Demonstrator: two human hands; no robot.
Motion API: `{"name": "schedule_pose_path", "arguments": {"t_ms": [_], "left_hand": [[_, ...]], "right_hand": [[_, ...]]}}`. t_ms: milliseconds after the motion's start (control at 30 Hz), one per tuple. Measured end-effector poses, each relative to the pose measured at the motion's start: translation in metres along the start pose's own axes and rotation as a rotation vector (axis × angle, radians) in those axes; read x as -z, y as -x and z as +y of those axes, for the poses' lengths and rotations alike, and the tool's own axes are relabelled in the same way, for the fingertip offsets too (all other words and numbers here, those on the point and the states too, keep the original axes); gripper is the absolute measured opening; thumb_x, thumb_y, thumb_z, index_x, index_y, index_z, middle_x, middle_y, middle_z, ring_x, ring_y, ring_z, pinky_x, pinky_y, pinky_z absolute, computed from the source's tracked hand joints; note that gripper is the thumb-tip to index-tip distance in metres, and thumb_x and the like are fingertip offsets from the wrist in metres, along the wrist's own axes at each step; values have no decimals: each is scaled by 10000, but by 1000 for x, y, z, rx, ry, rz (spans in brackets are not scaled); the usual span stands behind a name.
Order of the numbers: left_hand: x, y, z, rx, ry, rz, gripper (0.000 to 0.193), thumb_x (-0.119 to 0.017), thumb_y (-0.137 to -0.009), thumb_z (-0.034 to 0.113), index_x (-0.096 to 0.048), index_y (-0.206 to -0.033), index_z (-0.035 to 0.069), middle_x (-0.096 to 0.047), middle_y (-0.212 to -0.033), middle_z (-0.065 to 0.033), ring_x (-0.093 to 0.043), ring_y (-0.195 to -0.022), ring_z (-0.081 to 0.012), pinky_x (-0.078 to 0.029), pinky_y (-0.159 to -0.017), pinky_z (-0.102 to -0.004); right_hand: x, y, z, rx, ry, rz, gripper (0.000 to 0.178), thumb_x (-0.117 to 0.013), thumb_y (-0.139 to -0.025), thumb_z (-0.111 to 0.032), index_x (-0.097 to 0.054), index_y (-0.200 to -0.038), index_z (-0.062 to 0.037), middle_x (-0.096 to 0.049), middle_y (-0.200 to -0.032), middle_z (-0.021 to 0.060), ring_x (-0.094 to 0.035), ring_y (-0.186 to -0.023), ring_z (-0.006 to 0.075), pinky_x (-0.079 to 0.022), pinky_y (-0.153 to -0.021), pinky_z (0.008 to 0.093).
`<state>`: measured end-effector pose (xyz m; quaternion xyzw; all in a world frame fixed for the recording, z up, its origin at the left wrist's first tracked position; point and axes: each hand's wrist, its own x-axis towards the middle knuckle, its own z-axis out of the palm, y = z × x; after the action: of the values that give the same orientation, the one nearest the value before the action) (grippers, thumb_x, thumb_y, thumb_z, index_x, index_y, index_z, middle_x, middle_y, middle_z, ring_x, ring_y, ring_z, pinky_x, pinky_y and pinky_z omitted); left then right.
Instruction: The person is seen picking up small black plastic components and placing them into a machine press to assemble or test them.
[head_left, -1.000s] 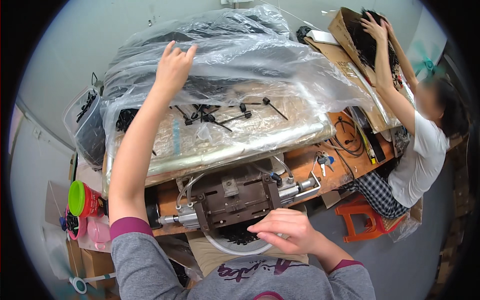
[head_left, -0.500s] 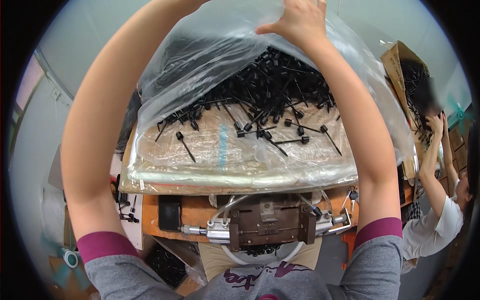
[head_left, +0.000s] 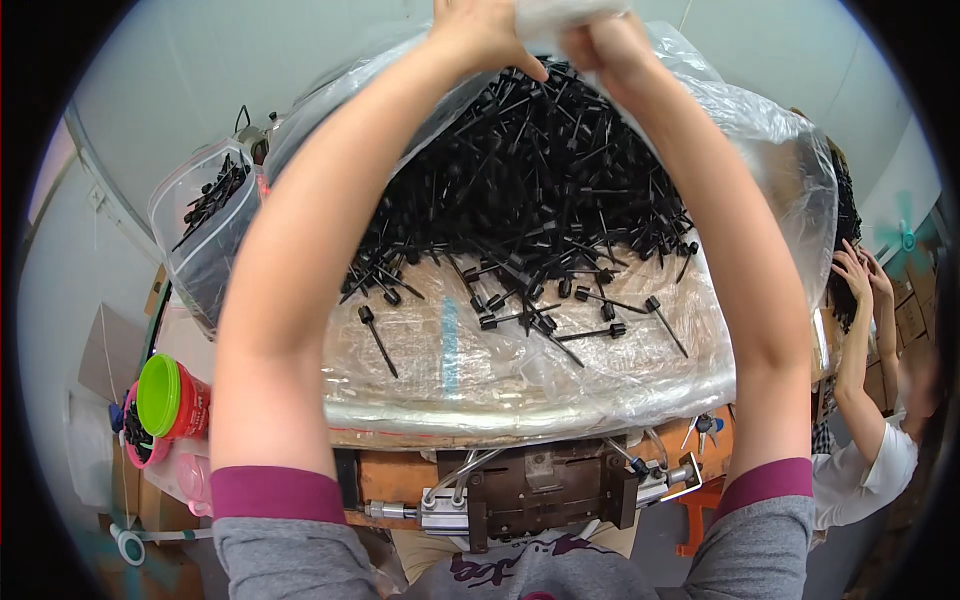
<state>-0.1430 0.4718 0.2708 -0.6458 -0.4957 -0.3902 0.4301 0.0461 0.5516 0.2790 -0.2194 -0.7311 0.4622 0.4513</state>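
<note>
A large clear plastic bag (head_left: 720,110) lies over a wide box in front of me, its mouth lifted. Inside is a heap of black plastic pieces with thin stems and thick ribbed heads (head_left: 530,190); several lie loose on the film nearer to me. My left hand (head_left: 478,35) holds the bag's raised edge at the top of the view, thumb sticking out, the other fingertips cut off by the frame. Close beside it, my right hand (head_left: 612,50) is closed on bunched film and somewhat blurred.
Below the box, a metal clamping fixture (head_left: 550,490) with hoses sits on the orange bench, keys (head_left: 705,425) beside it. On the left are a zip bag of black pieces (head_left: 215,190) and a green-and-red bucket (head_left: 170,395). Another person (head_left: 870,450) works at the right.
My left hand has come into view, moving right toward my right hand. The film is drawn back, baring more of the black heap. The view has shifted, showing the bucket and zip bag.
</note>
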Motion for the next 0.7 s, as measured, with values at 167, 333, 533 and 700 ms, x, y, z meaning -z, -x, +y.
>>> {"name": "schedule_pose_path", "arguments": {"t_ms": [167,333,533,700], "left_hand": [[-37,31,-38,-109,196,-391,460,-655,-838,288,-600,-1262,119,-588,-1296,-171,-565,-1181,-321,-443,-981,-395],[-10,26,-34,311,836,-167,239,-570,-846,150,-687,-1018,33,-700,-976,-206,-663,-936,-393,-511,-831,-420],[109,36,2,100,899,-338,318,-485,-804,-33,-614,-1094,-49,-651,-1071,-279,-617,-1072,-374,-469,-908,-384],[118,42,3,-142,456,-423,372,-524,-716,-35,-591,-1077,21,-669,-857,-243,-663,-856,-403,-514,-753,-494]], "right_hand": [[-92,107,-63,58,312,-204,159,-503,-810,-90,-647,-763,-43,-561,-636,-1,-468,-562,95,-343,-529,256],[-57,87,-53,312,616,2,221,-652,-827,-196,-668,-996,-55,-662,-820,43,-598,-719,149,-471,-663,293],[-45,69,-12,1076,1484,493,361,-739,-805,-195,-651,-1118,-37,-700,-1000,130,-670,-957,273,-521,-816,361],[-16,29,52,509,1016,65,298,-636,-835,-108,-634,-1125,-38,-683,-1075,181,-639,-1014,352,-500,-876,402]]}}
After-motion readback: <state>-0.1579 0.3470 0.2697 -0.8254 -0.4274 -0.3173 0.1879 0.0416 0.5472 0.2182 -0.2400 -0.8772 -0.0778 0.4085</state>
